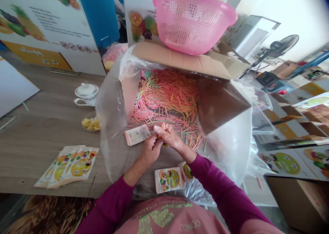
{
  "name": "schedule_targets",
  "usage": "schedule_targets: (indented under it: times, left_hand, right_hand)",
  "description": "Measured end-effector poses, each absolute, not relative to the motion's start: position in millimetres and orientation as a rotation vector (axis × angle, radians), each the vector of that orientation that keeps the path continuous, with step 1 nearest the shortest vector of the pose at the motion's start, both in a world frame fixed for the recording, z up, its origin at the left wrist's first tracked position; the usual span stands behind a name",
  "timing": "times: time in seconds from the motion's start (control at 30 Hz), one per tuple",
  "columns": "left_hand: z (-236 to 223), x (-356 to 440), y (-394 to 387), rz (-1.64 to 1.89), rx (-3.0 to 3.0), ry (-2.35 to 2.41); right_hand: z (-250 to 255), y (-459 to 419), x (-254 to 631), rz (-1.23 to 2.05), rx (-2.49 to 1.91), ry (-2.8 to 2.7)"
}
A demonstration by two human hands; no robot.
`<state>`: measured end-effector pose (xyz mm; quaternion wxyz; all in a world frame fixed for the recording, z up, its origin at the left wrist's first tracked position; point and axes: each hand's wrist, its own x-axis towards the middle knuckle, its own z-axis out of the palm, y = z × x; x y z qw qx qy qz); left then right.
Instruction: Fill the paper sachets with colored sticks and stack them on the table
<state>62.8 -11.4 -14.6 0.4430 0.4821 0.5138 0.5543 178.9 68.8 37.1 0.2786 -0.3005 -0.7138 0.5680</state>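
Observation:
My left hand and my right hand meet low in the view, and their fingers close on a small bunch of orange-pink sticks. A large heap of thin pink, yellow and green sticks fills a cardboard box lined with a clear plastic bag. Just left of my left hand lies a paper-banded packet of sticks. Below my wrists sits a small stack of printed fruit-label packets.
A pink plastic colander rests on the box's raised flap. On the wooden table stand a white lidded teapot-like cup and a dish of yellow food, with fanned printed packets nearby. A fan and cartons stand at right.

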Motion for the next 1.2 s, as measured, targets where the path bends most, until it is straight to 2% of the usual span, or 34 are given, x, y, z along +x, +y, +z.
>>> schedule_targets:
  times: [0.13, 0.47, 0.7, 0.9, 1.03, 1.2]
  left_hand:
    - [-18.6, 60.4, -12.1, 1.369, 1.108, 1.217]
    - [-31.1, 53.8, -15.7, 1.372, 0.976, 1.196]
    - [-26.2, 53.1, -17.8, 1.418, 0.978, 1.163]
    - [-26.1, 52.9, -21.2, 1.435, 0.94, 1.123]
    - [-24.9, 56.5, -19.2, 1.42, 0.933, 1.092]
    - [-22.7, 53.0, -17.3, 1.403, 0.956, 1.126]
  right_hand:
    - [36.5, 68.7, 186.9, 1.65, -0.738, -1.82]
    - [30.5, 62.4, 184.1, 1.655, -0.884, -1.532]
    - [34.8, 60.7, 172.6, 1.473, -0.895, -1.435]
    - [63.8, 66.9, 186.9, 1.217, -0.752, -1.326]
    - [82.5, 83.3, 192.6, 1.038, -0.754, -1.638]
    - [77.7, 93.6, 176.6, 1.167, -0.49, -2.403]
